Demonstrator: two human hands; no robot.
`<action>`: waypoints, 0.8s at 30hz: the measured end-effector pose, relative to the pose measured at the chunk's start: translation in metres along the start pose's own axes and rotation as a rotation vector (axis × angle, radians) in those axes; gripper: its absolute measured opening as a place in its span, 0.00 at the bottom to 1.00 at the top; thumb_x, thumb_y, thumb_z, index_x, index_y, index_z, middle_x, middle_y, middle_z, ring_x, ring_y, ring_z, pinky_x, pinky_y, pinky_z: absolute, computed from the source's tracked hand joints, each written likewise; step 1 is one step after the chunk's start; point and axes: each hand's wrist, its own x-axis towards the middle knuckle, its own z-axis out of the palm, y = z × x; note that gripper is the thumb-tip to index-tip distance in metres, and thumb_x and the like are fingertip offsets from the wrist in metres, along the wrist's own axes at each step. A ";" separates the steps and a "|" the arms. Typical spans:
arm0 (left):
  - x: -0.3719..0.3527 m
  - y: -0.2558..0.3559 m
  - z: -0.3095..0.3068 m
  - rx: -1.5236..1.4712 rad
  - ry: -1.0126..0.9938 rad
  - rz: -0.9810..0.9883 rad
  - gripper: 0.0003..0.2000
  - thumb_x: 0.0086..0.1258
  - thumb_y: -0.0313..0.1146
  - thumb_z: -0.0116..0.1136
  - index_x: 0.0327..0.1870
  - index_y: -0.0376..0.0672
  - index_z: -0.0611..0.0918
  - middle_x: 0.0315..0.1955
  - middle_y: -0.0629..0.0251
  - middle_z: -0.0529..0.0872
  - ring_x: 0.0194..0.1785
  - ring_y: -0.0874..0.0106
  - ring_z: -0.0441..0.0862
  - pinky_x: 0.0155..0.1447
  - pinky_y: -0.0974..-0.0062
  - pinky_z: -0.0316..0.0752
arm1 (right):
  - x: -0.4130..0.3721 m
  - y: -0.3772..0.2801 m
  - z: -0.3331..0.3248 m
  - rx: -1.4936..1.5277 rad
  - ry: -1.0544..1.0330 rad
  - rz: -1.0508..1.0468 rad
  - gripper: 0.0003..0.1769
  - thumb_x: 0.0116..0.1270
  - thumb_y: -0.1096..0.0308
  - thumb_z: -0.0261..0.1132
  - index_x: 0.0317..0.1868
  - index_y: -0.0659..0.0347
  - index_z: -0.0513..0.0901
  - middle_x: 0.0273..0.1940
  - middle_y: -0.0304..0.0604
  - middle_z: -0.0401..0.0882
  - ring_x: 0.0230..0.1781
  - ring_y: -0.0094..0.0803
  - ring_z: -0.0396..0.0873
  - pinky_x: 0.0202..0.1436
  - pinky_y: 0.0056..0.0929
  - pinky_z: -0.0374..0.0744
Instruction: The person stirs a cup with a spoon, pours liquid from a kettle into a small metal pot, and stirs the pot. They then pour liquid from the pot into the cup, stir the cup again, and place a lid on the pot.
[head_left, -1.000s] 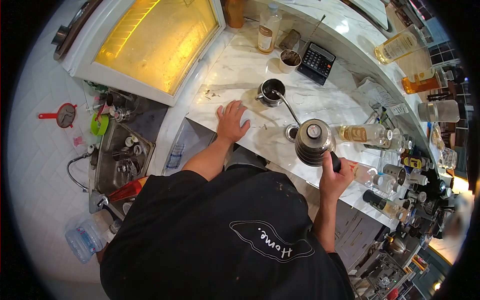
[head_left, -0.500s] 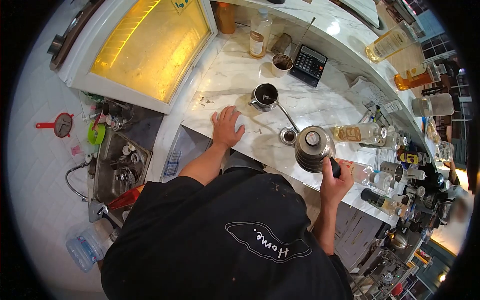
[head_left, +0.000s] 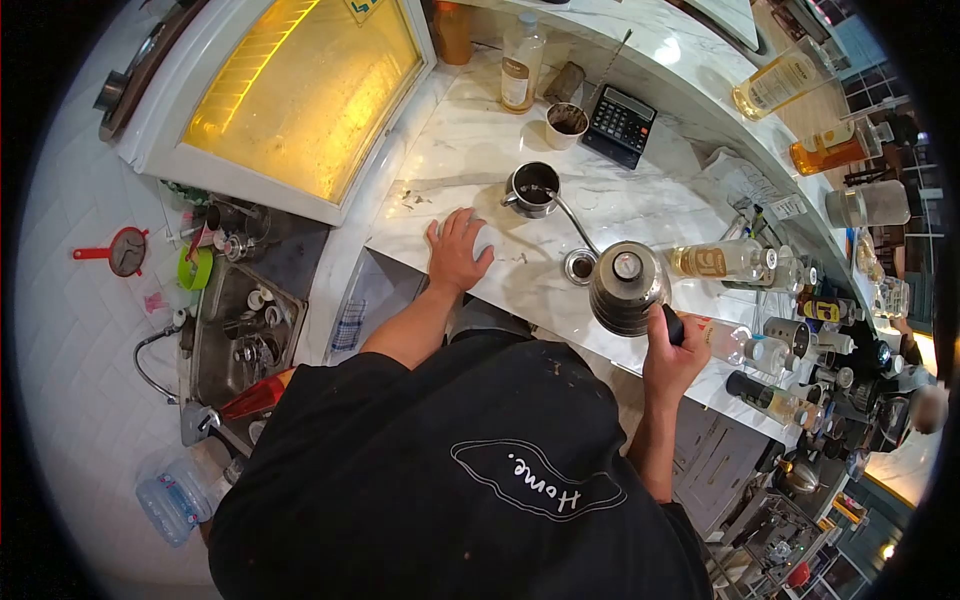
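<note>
My right hand (head_left: pixel 673 358) grips the black handle of a steel gooseneck kettle (head_left: pixel 622 300). The kettle's thin spout reaches over the rim of a small metal cup (head_left: pixel 533 203) with a handle and a dark inside. Whether water is flowing I cannot make out. Under the spout, a small round metal dish (head_left: pixel 579 266) sits on the marble counter (head_left: pixel 450 170). My left hand (head_left: pixel 459 250) rests on the counter near its front edge, fingers spread and holding nothing that I can see.
A paper cup (head_left: pixel 566 126) with dark contents, a calculator (head_left: pixel 620 127) and a syrup bottle (head_left: pixel 521 65) stand behind the metal cup. Several bottles (head_left: pixel 720 260) crowd the right side. To the left are a yellow-lit glass cabinet (head_left: pixel 300 90) and a sink (head_left: pixel 215 370) holding dishes.
The kettle has shifted slightly, and its spout tip now sits farther over the metal cup. My left hand stays in place on the counter.
</note>
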 end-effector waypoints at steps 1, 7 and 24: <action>0.000 -0.001 0.001 0.000 0.001 0.001 0.26 0.64 0.45 0.68 0.63 0.49 0.80 0.72 0.59 0.73 0.78 0.59 0.65 0.77 0.41 0.49 | 0.001 -0.002 -0.001 -0.011 0.006 -0.011 0.18 0.62 0.66 0.79 0.26 0.69 0.80 0.21 0.45 0.76 0.22 0.34 0.69 0.31 0.35 0.69; 0.001 0.000 0.000 0.000 -0.012 -0.009 0.26 0.64 0.46 0.67 0.63 0.49 0.80 0.72 0.60 0.73 0.78 0.61 0.64 0.78 0.41 0.47 | 0.001 -0.007 -0.004 0.002 0.006 0.022 0.15 0.63 0.67 0.79 0.30 0.70 0.84 0.23 0.45 0.80 0.25 0.35 0.74 0.34 0.35 0.72; 0.000 -0.001 0.002 -0.009 -0.012 -0.013 0.26 0.64 0.46 0.67 0.63 0.49 0.80 0.72 0.61 0.73 0.78 0.61 0.64 0.79 0.40 0.47 | 0.006 -0.008 -0.004 0.022 0.004 -0.020 0.19 0.62 0.67 0.79 0.25 0.68 0.78 0.20 0.42 0.73 0.22 0.30 0.69 0.29 0.33 0.68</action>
